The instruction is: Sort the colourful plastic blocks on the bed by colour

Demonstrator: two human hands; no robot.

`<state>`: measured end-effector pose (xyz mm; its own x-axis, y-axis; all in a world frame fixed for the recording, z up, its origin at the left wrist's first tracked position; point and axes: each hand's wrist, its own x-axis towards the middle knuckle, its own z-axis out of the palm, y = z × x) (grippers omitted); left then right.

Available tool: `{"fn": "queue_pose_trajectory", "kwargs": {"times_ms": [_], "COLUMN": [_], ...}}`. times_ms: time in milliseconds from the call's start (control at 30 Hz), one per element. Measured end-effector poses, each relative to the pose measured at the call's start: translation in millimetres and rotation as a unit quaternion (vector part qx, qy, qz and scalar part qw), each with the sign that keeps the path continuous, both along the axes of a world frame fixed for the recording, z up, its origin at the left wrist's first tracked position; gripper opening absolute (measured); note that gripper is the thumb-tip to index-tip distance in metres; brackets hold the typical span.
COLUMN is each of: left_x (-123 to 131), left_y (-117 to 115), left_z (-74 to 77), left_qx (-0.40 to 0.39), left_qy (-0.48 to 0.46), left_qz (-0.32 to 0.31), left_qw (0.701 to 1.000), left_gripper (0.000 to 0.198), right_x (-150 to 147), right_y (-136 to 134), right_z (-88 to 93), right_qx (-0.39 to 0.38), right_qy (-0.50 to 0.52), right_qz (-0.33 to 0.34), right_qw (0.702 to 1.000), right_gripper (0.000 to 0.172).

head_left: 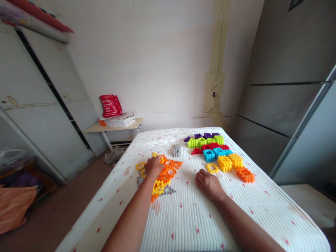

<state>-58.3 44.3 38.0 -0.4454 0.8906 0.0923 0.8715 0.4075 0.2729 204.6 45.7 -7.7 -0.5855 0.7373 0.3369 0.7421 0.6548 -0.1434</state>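
Note:
My left hand [154, 166] rests with curled fingers on a flat assembly of orange, yellow and grey interlocking plastic pieces [166, 174], near its far left edge. My right hand [208, 182] lies on the white ribbed bed cover [189, 217] with fingers curled under; I see nothing in it. Just beyond it sits a single yellow square frame piece [212, 168]. A small grey block [176, 150] stands behind the assembly. Sorted piles lie at the far right: purple [204, 135], lime green [204, 141], red [210, 147], blue [214, 154], yellow [230, 162] and orange [245, 174].
A small shelf [112, 126] by the far wall holds a white box and a red bag [110, 105]. White cabinet doors [39, 105] stand at left, with an orange bag [14, 206] on the floor. Grey panels [283, 98] rise at right.

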Motion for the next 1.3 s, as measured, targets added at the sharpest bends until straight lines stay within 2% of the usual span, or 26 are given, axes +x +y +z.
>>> {"fn": "queue_pose_trajectory", "kwargs": {"times_ms": [100,200,333,433,533,600,667,767,967,1100,1300], "left_x": [0.9,0.8,-0.1,8.4,32.4,53.4,72.4,87.4,73.7,66.9,76.4], "left_y": [-0.2,-3.8,-9.2,-12.3,-16.5,-19.3,-20.8,-21.3,-23.2,-23.6,-24.7], "left_z": [0.5,5.2,14.0,10.2,-7.6,-23.2,-36.4,-46.5,-52.5,-60.8,-64.4], "left_qx": [0.012,0.035,0.11,0.177,0.186,0.149,0.122,0.139,0.257,0.225,0.207], "left_qy": [0.013,0.035,0.037,-0.096,-0.297,-0.372,-0.348,-0.276,-0.195,-0.189,-0.207], "left_qz": [0.002,0.013,0.021,-0.042,-0.149,-0.197,-0.219,-0.214,-0.174,-0.191,-0.213], "left_qw": [1.0,0.999,0.993,0.979,0.925,0.895,0.903,0.927,0.93,0.937,0.932], "left_gripper": [0.035,0.036,0.037,0.033,0.033,0.035,0.032,0.028,0.031,0.035,0.042], "right_x": [-0.7,-1.4,-2.4,-2.1,0.1,2.0,3.8,6.3,6.9,0.6,-10.0], "right_y": [-0.8,-1.7,-2.9,-1.6,1.6,3.8,5.6,7.1,2.6,-4.3,-12.4], "right_z": [1.3,3.0,4.6,4.3,4.1,4.3,4.3,3.2,3.6,5.0,6.8], "right_qx": [0.001,-0.001,-0.013,-0.027,-0.053,-0.07,-0.079,-0.084,-0.108,-0.123,-0.116], "right_qy": [0.002,0.001,0.0,0.026,0.069,0.095,0.113,0.13,0.162,0.152,0.122], "right_qz": [-0.004,-0.005,-0.002,-0.023,-0.065,-0.097,-0.118,-0.116,-0.033,0.018,0.05], "right_qw": [1.0,1.0,1.0,0.999,0.994,0.988,0.983,0.981,0.98,0.981,0.984], "right_gripper": [0.027,0.027,0.026,0.024,0.021,0.02,0.02,0.019,0.016,0.024,0.036]}}
